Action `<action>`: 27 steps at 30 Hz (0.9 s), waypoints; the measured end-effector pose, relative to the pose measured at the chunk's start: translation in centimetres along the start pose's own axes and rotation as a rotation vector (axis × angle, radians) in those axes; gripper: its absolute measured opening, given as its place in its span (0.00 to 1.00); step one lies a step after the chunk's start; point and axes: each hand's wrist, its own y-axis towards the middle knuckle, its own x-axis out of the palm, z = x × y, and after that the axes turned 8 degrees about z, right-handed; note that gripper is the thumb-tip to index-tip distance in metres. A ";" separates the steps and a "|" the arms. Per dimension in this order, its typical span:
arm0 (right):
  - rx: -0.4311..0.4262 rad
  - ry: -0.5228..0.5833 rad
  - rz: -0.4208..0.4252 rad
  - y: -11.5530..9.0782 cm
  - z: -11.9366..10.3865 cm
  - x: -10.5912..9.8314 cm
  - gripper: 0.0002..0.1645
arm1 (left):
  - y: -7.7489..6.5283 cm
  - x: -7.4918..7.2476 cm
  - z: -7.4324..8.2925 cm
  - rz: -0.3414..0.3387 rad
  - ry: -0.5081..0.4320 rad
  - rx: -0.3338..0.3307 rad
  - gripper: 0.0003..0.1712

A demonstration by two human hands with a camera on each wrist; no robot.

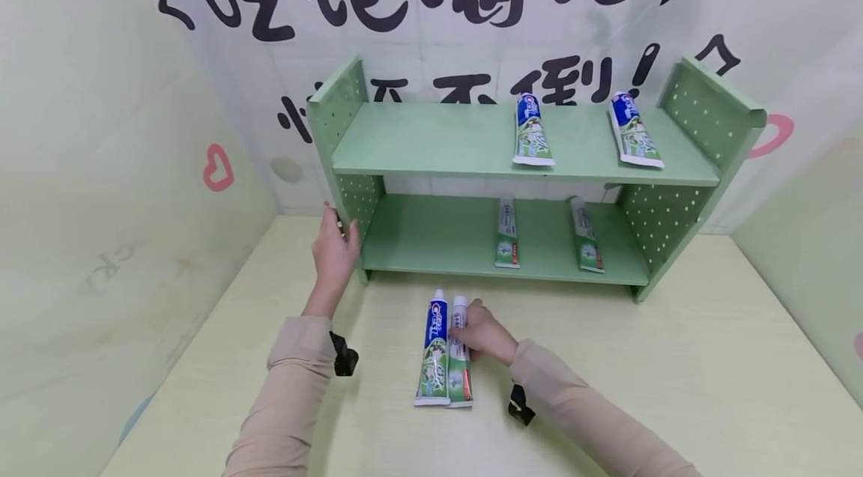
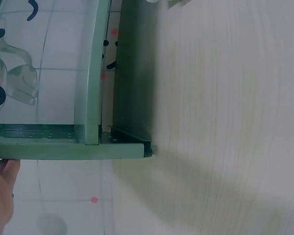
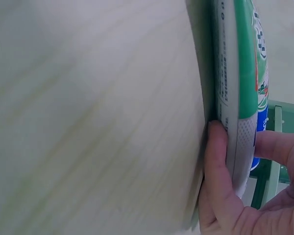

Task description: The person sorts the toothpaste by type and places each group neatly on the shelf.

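Observation:
Two toothpaste tubes lie side by side on the table in the head view. My right hand (image 1: 488, 333) grips the grey-and-green toothpaste tube (image 1: 460, 368) by its upper part, thumb and fingers on opposite sides. The right wrist view shows that tube (image 3: 247, 73) edge-on, with fingers (image 3: 219, 171) against its side. The blue-and-green tube (image 1: 434, 357) lies just left of it, caps toward the shelf. My left hand (image 1: 335, 248) holds the left side panel of the green shelf (image 1: 431, 136); in the left wrist view its fingers (image 2: 7, 174) are partly hidden by the panel.
Two blue-and-green tubes (image 1: 533, 134) (image 1: 635, 134) lie on the upper board's right half. Below them, two grey-and-green tubes (image 1: 507, 234) (image 1: 586, 237) lie on the lower board. The shelf stands at the back of the pale wooden table (image 1: 674, 372), before a lettered wall (image 1: 418, 50).

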 end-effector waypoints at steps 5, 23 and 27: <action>-0.008 -0.009 0.002 0.0 0.0 0.2 0.36 | 0.1 -0.1 0.0 0.009 0.007 0.001 0.18; -0.056 0.057 -0.010 0.0 1.0 -0.2 0.25 | 0.0 -0.2 0.2 -0.005 0.021 -0.003 0.21; -0.037 0.073 -0.016 -0.1 1.1 -0.4 0.26 | -0.1 -0.2 0.3 -0.004 0.021 -0.001 0.21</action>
